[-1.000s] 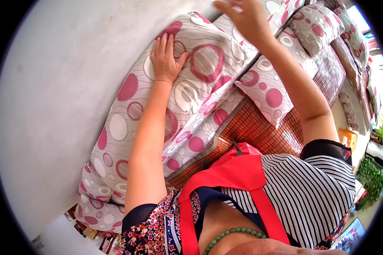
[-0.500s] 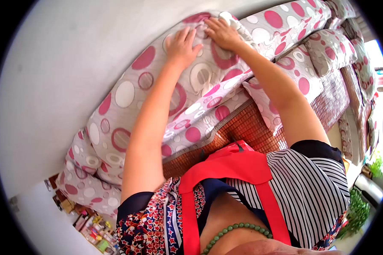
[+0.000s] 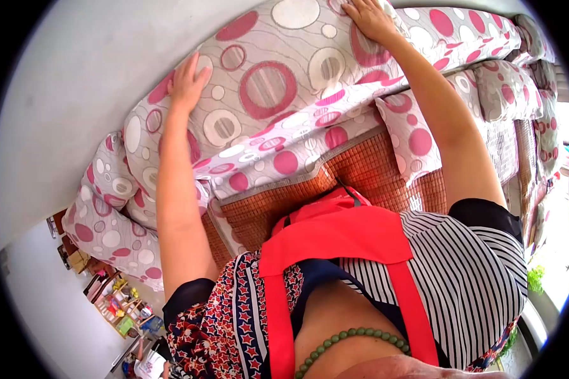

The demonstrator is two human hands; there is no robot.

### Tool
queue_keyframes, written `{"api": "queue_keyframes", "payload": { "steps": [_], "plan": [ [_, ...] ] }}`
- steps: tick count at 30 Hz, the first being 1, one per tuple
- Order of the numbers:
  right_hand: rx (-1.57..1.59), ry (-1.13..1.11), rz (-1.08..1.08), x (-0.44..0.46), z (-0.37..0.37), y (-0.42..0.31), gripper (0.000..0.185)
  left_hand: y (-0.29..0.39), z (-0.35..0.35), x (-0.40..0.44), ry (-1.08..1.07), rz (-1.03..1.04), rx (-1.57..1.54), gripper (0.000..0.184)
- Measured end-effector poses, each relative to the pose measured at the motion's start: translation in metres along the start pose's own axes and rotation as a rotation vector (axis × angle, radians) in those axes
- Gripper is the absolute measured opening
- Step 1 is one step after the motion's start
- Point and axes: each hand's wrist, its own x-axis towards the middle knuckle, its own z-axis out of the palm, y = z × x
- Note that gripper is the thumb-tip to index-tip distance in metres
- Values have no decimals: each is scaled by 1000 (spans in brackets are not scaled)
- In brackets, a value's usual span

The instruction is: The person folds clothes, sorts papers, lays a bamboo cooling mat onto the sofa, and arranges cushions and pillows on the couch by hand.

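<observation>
A grey sofa cover [image 3: 269, 88] with pink and white circles lies over the sofa's backrest along the wall. On its upper left part rests my left hand [image 3: 188, 85], fingers apart and holding nothing. My right hand [image 3: 373, 20] lies farther right, at the top edge of the cover, with its fingers spread on the cloth. The stretch of cover between the hands looks mostly flat. A matching cushion [image 3: 414, 136] leans against the backrest below my right forearm.
A brown woven seat mat [image 3: 367, 167] covers the seat in front of me. More patterned cushions [image 3: 506, 88] sit to the right. The pale wall [image 3: 76, 107] runs behind the backrest. At lower left are a cluttered shelf [image 3: 117, 303] and another person [image 3: 150, 365].
My hands, close together before, are now wide apart: the left has moved left, the right up and right. The bunched cloth near them now lies flatter.
</observation>
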Motion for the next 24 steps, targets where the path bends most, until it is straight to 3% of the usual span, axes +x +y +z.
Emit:
{"api": "queue_keyframes", "payload": {
  "steps": [2, 3, 4, 6, 10, 13, 17, 18, 20, 24],
  "plan": [
    [68, 58, 68, -6, 6, -2, 32, -17, -21, -20, 53, 144, -174, 48],
    [10, -29, 8, -5, -8, -3, 32, -6, -40, -42, 139, 83, -36, 44],
    [80, -28, 87, -6, -12, -8, 37, 5, -61, -75, 219, 26, 105, 40],
    [387, 30, 423, -4, -23, -24, 42, -6, -71, -134, 428, -57, 215, 41],
    [389, -61, 553, -4, -56, -45, 50, -28, -35, -216, 574, -312, 304, 46],
    [309, -26, 626, -4, -77, -58, 57, -39, -7, -199, 641, -345, 411, 49],
    [50, -114, 498, 18, -71, -67, 59, -96, -8, -145, 542, -386, 517, 47],
    [143, -302, 527, 27, -47, -69, 58, -106, -9, -131, 518, -422, 478, 46],
    [255, -408, 569, 55, -40, -65, 58, -109, -15, -119, 465, -416, 402, 46],
    [247, -407, 504, 48, -26, -62, 61, -135, -9, -123, 426, -432, 496, 48]
  ]
}}
